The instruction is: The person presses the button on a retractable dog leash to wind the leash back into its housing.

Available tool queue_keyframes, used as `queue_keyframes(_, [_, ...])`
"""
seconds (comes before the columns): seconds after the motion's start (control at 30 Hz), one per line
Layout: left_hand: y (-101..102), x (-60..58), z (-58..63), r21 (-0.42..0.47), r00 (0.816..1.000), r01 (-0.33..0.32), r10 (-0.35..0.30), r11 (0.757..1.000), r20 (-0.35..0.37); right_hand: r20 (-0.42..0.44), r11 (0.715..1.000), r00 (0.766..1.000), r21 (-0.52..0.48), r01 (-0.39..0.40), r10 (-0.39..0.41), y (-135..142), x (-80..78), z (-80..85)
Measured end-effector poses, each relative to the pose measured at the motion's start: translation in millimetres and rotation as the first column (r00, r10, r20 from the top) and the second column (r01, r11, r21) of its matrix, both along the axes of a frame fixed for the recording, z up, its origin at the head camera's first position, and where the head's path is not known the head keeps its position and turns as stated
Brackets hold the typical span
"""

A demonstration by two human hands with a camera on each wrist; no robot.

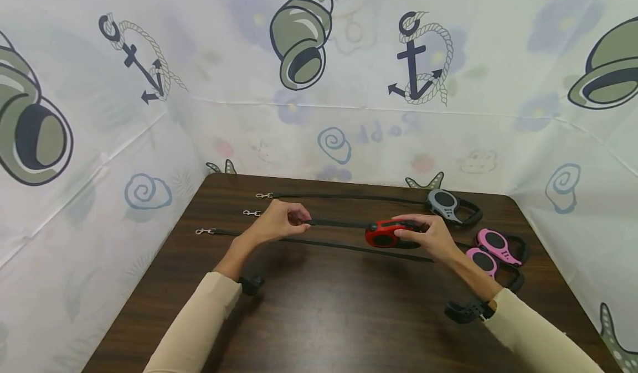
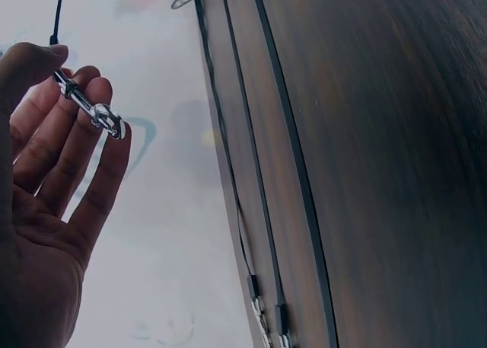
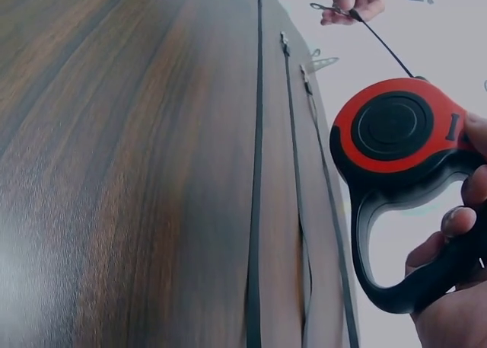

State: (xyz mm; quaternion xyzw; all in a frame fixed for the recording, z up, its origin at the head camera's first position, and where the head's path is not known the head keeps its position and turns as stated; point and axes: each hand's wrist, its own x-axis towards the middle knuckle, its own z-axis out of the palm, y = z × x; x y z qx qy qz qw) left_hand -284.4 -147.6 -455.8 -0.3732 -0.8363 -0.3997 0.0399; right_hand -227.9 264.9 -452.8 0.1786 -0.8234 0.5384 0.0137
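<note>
My right hand grips the black loop handle of a red and black retractable leash, held up above the table. Its black cord runs out taut to the left. At the cord's far end, my left hand pinches the black end piece between thumb and fingers. From there a silver snap clip lies along the left fingers in the left wrist view. In the head view the left hand hides that clip.
On the dark wooden table lie a grey retractable leash and two pink ones, all at the right. Their straps stretch leftward, ending in silver clips. A printed cloth rises behind and beside the table.
</note>
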Motion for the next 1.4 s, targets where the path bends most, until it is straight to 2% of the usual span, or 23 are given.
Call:
queue_keyframes(0.23, [12.3,0.5,0.1,-0.006,1.0,0.019,-0.019,1.0,0.015,0.025,0.998,0.999,-0.051,-0.024,0.025,-11.7,-1.0,-3.1])
queue_keyframes(0.6, [30.2,1.0,-2.5,0.025,0.995,0.097,-0.097,0.995,0.025,0.059,0.994,0.997,-0.101,-0.051,0.057,-32.0,-2.0,-5.3])
queue_keyframes(0.77, [37.6,1.1,-1.4,0.035,0.993,0.121,-0.121,0.992,-0.001,0.062,0.99,0.995,-0.121,-0.074,0.082,-39.4,-2.2,-6.0])
queue_keyframes(1.03, [46.7,1.0,-1.7,0.061,0.991,0.134,-0.134,0.989,0.005,0.048,0.994,0.996,-0.087,-0.065,0.069,-45.9,-4.4,-5.1])
queue_keyframes(1.4, [58.9,0.8,-7.7,0.092,0.989,0.14,-0.143,0.986,0.03,0.111,0.992,0.992,-0.116,-0.042,0.055,-51.7,-3.3,-8.1])
